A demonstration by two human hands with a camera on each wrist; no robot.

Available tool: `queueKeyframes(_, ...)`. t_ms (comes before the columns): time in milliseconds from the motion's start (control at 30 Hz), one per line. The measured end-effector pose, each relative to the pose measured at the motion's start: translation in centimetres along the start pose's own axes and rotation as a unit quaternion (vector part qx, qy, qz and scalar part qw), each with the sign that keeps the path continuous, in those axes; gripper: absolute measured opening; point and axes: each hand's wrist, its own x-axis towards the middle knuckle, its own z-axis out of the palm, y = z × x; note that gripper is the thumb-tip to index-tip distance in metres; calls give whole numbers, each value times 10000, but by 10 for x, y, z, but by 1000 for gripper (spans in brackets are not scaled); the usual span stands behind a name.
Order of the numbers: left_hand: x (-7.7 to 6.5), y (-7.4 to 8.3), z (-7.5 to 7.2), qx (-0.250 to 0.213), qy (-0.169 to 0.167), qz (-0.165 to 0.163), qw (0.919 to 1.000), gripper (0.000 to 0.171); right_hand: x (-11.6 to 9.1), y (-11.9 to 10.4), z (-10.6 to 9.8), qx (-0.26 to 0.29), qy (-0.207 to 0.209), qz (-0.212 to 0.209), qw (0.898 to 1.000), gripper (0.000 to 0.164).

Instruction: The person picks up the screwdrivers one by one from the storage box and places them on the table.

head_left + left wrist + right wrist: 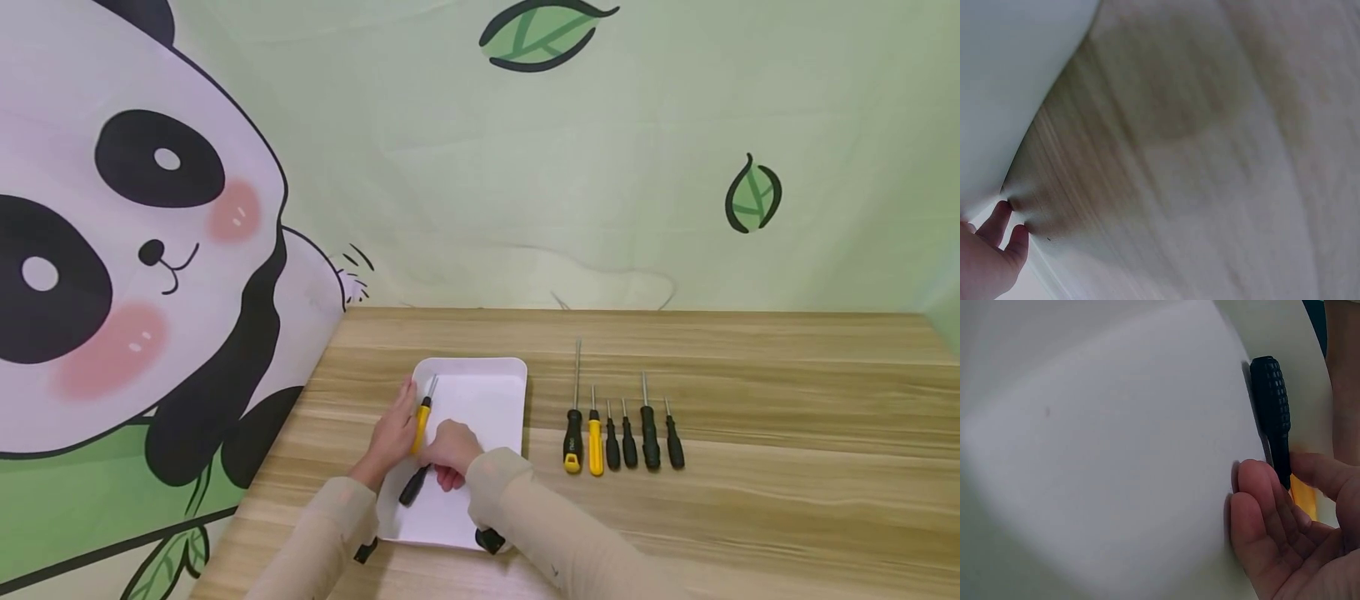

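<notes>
A white tray lies on the wooden table. My left hand rests along its left side, fingers stretched forward; in the left wrist view its fingertips touch the tray's edge. Inside the tray, near that side, lie a yellow-handled screwdriver and a black-handled screwdriver. My right hand reaches into the tray and pinches the black screwdriver near its neck, thumb on one side and fingers on the other. The right wrist view shows its ribbed handle pointing away from the fingers; the shaft is mostly hidden.
Right of the tray, several screwdrivers stand in a row, handles toward me: a long black-and-yellow one, a yellow one and black ones. A fabric backdrop with a panda print hangs behind the table.
</notes>
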Motion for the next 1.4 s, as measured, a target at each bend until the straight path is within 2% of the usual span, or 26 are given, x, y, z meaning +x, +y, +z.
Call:
queueKeyframes(267,0,-1,1,-26,108,112,9999,49,4,1,1,-140,-31,108,9998,21)
queueKeyframes(467,0,-1,1,-4,38,51,10000,49,4,2,2,-503,-103,40,9987,18)
queueKeyframes(667,1,-2,2,-30,33,-2,10000,49,3,1,1,-595,-95,55,9982,18)
queueKeyframes(1133,2,-2,2,-26,-32,-43,10000,50,2,9,-2,297,-185,206,9992,23)
queueKeyframes(1400,2,-2,1,0,-127,-113,9999,51,0,9,-6,677,-176,492,9963,25)
